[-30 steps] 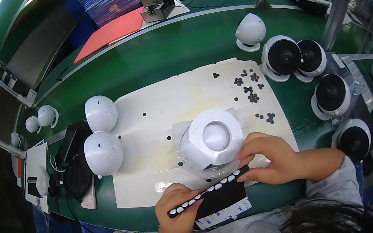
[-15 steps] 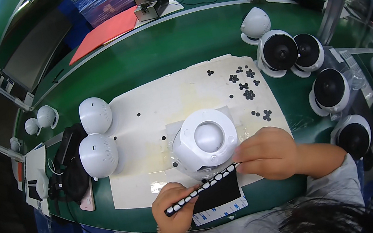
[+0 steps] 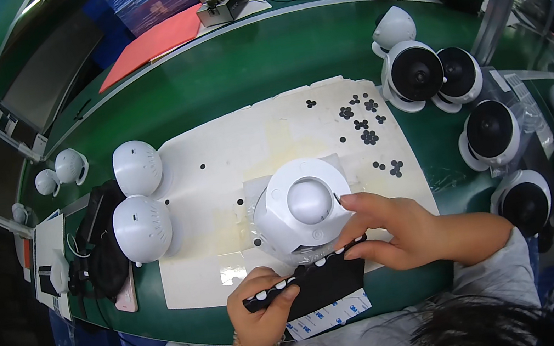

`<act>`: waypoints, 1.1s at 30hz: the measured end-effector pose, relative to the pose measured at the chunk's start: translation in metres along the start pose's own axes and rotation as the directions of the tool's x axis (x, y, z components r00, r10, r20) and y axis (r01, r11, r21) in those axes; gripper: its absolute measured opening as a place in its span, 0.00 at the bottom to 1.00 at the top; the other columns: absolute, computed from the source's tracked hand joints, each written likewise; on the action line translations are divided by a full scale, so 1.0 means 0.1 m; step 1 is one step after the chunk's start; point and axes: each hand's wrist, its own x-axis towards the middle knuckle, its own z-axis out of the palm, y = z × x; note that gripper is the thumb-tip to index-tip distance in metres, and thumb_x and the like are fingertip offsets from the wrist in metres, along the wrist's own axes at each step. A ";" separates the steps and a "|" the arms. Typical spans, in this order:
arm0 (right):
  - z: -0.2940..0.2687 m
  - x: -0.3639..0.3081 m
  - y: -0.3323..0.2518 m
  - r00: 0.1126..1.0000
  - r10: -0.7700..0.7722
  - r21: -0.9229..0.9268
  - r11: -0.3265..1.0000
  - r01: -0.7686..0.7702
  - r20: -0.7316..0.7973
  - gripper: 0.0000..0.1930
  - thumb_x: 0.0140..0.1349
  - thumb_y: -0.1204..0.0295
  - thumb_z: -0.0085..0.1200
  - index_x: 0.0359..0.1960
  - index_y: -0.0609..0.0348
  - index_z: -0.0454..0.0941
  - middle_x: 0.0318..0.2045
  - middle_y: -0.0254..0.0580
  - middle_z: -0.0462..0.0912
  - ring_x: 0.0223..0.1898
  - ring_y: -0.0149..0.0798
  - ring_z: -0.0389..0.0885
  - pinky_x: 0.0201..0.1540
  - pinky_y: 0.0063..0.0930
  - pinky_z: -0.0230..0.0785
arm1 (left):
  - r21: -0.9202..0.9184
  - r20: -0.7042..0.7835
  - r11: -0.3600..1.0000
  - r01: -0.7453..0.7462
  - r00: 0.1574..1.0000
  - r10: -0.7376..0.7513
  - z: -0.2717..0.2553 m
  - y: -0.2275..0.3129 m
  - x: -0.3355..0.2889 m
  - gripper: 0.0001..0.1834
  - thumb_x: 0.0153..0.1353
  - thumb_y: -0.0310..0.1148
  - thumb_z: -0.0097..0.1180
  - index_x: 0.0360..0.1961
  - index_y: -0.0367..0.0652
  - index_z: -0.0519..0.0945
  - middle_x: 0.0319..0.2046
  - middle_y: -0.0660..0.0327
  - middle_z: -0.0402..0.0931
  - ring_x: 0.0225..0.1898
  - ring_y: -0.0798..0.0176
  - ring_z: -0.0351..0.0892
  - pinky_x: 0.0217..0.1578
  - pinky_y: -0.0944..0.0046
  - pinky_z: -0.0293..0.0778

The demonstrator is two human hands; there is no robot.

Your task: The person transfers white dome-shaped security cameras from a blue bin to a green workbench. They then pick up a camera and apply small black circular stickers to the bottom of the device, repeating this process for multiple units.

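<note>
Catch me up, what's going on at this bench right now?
The person's left hand grips one end of a bent black sheet with white dots along its fold. The right hand is at the other end, index fingertip close to a white ring-topped housing. That housing sits over a pale mat scattered with small black discs. White units stand left, black-faced ones right.

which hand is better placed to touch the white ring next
Likely the right hand: its uppermost finger overlaps the edge of the white ring in this view. The left hand sits lower and farther off, pinching the left end of the black sheet.
</note>
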 end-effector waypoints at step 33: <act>0.03 -0.03 0.06 0.852 -0.524 -0.040 0.851 0.524 0.017 0.26 0.46 0.84 0.54 0.50 0.55 0.65 0.35 0.43 0.72 0.32 0.40 0.74 0.31 0.31 0.68 | 0.303 0.147 0.920 -0.248 0.966 0.212 -0.02 -0.02 0.00 0.13 0.37 0.18 0.60 0.29 0.38 0.78 0.30 0.53 0.76 0.28 0.57 0.70 0.31 0.64 0.66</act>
